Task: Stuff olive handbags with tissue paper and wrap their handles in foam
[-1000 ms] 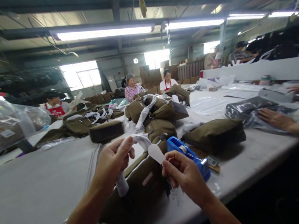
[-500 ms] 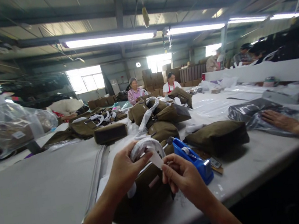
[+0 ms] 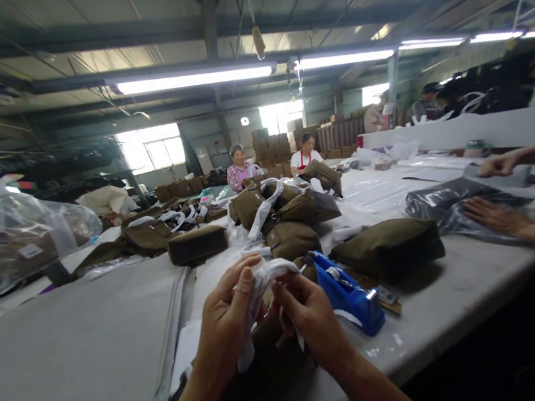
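Observation:
An olive-green bag [image 3: 261, 387] stands on the table right in front of me, and its arched handle [image 3: 277, 267] is wrapped in white paper. My left hand [image 3: 226, 316] is closed round the left side of that wrapped handle. On the right side, my right hand [image 3: 307, 311] pinches the white wrapping with thumb and fingers. A bit of white paper hangs below the right fingers. Both hands hide much of the bag's top. Just beyond my right hand sits a blue tape dispenser [image 3: 353, 294].
Olive bags with wrapped handles [image 3: 293, 207] are heaped ahead. Another olive bag [image 3: 388, 246] lies to the right. At far right, a co-worker's hands [image 3: 496, 218] press on a dark plastic-covered item [image 3: 446, 198]. Clear plastic [image 3: 26, 221] bulges at left. Two people sit across the table.
My right hand has moved up to the handle, and the loose paper strip is now mostly against it. My left hand has turned more upright. The co-worker's other hand has come further into view.

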A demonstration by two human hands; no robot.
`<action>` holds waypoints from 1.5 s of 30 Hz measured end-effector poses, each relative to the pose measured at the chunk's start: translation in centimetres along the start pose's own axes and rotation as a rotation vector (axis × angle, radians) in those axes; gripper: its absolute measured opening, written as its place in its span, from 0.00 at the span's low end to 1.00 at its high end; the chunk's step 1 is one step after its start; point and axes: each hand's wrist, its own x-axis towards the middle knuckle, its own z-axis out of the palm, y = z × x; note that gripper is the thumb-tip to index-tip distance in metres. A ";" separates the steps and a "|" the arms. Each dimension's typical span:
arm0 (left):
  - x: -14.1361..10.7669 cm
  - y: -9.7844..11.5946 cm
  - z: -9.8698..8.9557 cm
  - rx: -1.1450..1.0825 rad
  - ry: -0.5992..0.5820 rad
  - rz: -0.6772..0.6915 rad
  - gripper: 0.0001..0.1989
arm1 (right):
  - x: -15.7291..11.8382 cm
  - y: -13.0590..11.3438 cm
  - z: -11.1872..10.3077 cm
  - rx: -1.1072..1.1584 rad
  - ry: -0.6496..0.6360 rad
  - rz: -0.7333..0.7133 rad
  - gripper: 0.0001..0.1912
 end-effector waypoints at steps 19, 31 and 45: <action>-0.2 1.6 0.1 0.195 0.127 0.116 0.20 | -3.1 -3.8 -1.2 -0.199 0.039 -0.146 0.15; -0.4 1.6 0.8 0.347 0.263 0.323 0.12 | -3.1 -4.8 -1.5 -0.132 -0.124 -0.306 0.11; 0.1 1.0 0.7 0.390 0.323 0.456 0.13 | -1.3 -6.2 -0.8 -0.394 -0.070 -0.652 0.05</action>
